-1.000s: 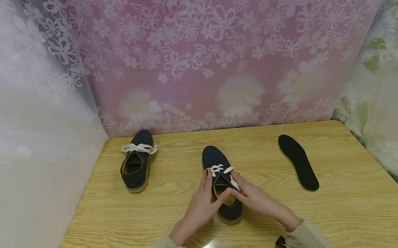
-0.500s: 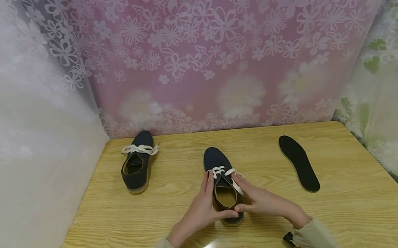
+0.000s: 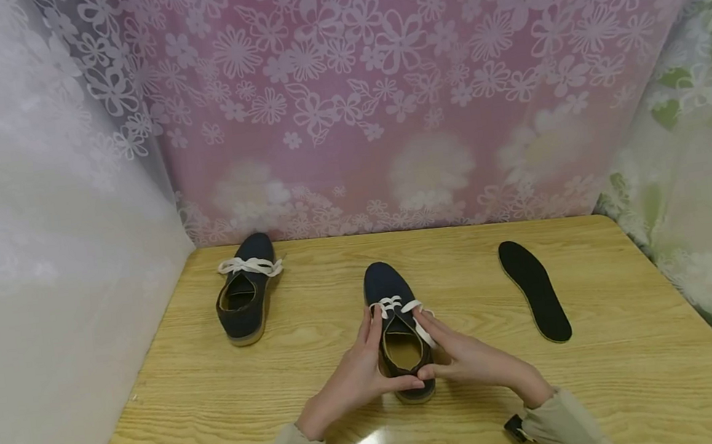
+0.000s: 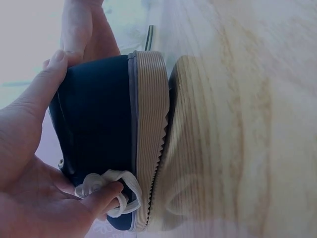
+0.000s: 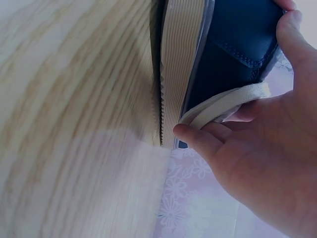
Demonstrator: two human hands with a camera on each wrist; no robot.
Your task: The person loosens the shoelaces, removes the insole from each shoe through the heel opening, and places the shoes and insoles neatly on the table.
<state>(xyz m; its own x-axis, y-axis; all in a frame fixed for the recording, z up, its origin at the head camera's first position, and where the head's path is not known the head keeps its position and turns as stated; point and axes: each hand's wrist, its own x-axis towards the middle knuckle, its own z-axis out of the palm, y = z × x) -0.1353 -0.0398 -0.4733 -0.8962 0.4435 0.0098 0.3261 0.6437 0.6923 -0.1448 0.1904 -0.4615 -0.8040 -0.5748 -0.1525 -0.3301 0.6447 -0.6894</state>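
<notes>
A dark navy lace-up shoe points away from me at the middle of the table, its white laces hanging loose at the right. My left hand holds its left side, fingers along the lace area and thumb across the back of the heel. On the other side my right hand holds it likewise, with the thumb tip close to the left one. Between the hands the shoe's opening shows a tan inside. The right wrist view shows fingertips against the lace, near the ribbed pale sole.
A second navy shoe with its white laces tied in a bow stands at the back left. A black insole lies flat at the right. The wooden table ends at a pink flowered curtain, with pale curtains at both sides.
Both thumbs have moved back from over the shoe's opening to the heel, uncovering the inside. The right wrist has shifted slightly to the right. Over the last half second the hands hardly move.
</notes>
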